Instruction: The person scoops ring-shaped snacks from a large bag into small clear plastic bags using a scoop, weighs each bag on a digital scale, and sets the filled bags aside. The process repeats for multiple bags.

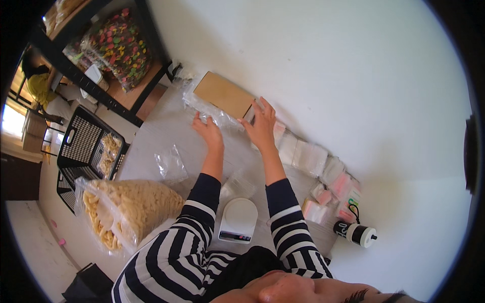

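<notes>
Both my arms, in dark blue and white striped sleeves, reach over the table toward a flat brown cardboard box (222, 95) near the wall. My right hand (262, 125) is at the box's near right corner, its fingers spread and the fingertips close to or touching the edge. Clear plastic packaging (221, 118) lies under and along the front of the box. My left hand (209, 132) is beside that plastic, fingers apart; whether the fingertips touch it I cannot tell. Between my forearms stands a white kitchen scale (240, 217) with some clear bags (237, 186) just behind it.
A large clear bag of pale curled snacks (136, 207) lies at the left, near a small empty bag (171, 164). Black crates (83, 134) stand beyond. Packs of small bags (309, 156) and a black-and-white bottle (356, 233) line the right. Shelving holds colourful sweets (121, 48); a person (43, 88) sits far left.
</notes>
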Demonstrator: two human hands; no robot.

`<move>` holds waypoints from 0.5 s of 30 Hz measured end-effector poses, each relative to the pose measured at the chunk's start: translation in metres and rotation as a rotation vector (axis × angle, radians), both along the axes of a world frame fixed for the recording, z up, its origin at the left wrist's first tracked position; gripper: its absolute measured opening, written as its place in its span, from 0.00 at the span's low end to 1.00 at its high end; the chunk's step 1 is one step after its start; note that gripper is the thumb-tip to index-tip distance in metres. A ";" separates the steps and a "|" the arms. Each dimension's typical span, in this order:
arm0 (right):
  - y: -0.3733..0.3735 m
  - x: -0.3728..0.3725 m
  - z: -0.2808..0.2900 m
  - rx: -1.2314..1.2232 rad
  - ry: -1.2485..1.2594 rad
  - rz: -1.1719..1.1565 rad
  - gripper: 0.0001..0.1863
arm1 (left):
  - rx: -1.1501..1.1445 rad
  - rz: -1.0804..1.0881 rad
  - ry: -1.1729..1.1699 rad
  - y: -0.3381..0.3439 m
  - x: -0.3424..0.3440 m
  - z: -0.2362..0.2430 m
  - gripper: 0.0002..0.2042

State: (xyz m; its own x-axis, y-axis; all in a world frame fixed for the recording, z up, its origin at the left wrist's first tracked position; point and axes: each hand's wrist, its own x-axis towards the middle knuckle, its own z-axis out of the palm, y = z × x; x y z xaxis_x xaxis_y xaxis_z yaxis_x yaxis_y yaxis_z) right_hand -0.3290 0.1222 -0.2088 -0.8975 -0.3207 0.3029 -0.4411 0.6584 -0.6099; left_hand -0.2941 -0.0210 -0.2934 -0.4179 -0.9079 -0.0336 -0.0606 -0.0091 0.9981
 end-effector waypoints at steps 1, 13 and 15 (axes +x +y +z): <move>0.008 0.013 0.000 -0.029 0.027 -0.005 0.37 | -0.077 -0.029 -0.029 0.011 0.012 -0.002 0.27; 0.157 0.244 -0.026 -0.100 -0.034 -0.274 0.27 | -0.289 -0.971 0.166 0.177 0.220 0.090 0.30; 0.163 0.280 -0.030 -0.088 -0.078 -0.298 0.25 | -0.259 -1.099 0.209 0.167 0.260 0.096 0.28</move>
